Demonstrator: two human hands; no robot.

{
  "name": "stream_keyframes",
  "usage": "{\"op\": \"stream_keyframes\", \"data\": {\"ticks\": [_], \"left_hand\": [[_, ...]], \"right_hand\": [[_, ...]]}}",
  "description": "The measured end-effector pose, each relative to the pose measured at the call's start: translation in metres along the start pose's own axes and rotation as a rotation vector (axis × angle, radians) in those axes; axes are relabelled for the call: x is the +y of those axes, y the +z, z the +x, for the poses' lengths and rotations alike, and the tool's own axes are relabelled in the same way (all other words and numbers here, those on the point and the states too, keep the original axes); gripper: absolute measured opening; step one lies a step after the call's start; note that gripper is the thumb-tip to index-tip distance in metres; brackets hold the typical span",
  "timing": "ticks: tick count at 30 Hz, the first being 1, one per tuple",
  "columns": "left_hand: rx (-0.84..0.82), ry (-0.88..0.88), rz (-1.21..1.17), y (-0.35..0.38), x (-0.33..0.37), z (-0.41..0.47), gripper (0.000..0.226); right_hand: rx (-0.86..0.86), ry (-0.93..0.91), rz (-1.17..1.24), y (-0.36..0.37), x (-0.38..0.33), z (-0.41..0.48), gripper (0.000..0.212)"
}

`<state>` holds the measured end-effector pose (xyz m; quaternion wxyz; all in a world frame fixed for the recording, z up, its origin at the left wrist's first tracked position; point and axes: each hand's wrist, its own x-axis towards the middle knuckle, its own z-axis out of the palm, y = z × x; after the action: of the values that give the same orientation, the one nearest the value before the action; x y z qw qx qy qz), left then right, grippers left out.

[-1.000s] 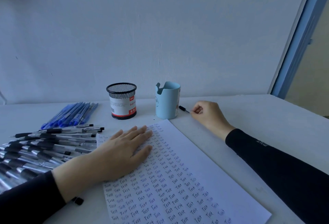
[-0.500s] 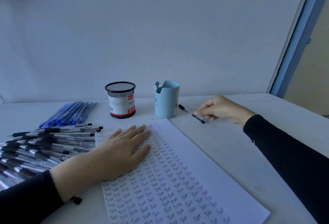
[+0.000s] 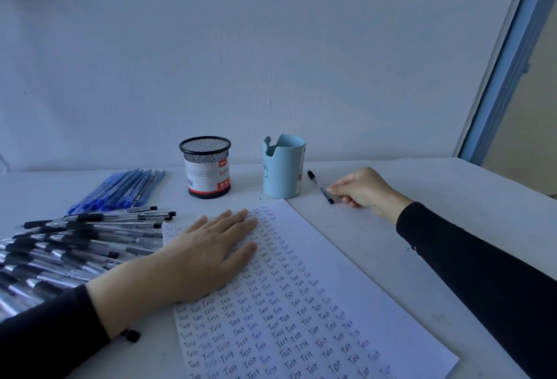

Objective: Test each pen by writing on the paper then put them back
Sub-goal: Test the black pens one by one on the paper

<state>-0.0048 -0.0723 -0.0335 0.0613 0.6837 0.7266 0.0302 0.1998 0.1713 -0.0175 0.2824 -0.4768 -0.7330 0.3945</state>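
Head: right hand [image 3: 366,190] pinches pen [image 3: 320,187], pulled from cup [image 3: 283,169]; left hand [image 3: 199,258] fingers stay flat on paper [image 3: 346,288].

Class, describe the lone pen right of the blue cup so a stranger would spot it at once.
Start at the white table and find the light blue cup beside the black mesh pot. Just right of that cup lies one black-capped pen, with fingertips of the right hand at its near end. Unlike the piled pens on the left, it lies alone.
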Motion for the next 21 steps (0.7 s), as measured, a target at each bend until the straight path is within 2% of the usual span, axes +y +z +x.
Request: {"op": "stream_keyframes", "data": {"ticks": [9, 13, 15, 17, 19, 21], "left_hand": [[0.015, 0.008, -0.006, 0.001, -0.001, 0.000, 0.062], [0.035, 0.007, -0.026, -0.001, 0.001, -0.002, 0.061], [0.105, -0.004, -0.086, -0.005, 0.003, -0.006, 0.059], [0.244, -0.026, -0.172, -0.014, 0.002, -0.007, 0.057], [0.380, -0.061, -0.212, -0.026, -0.013, -0.004, 0.047], [0.450, -0.109, -0.189, -0.039, -0.042, -0.002, 0.034]], "right_hand": [[0.091, -0.169, -0.147, 0.008, 0.010, 0.006, 0.009], [0.186, -0.318, -0.021, 0.011, 0.001, -0.005, 0.009], [0.148, -0.416, 0.010, 0.018, -0.011, -0.015, 0.008], [0.026, -0.516, 0.007, 0.027, -0.020, -0.025, 0.008], [-0.069, -0.588, -0.044, 0.037, -0.023, -0.032, 0.007], [-0.087, -0.630, -0.106, 0.045, -0.019, -0.034, 0.006]]}}
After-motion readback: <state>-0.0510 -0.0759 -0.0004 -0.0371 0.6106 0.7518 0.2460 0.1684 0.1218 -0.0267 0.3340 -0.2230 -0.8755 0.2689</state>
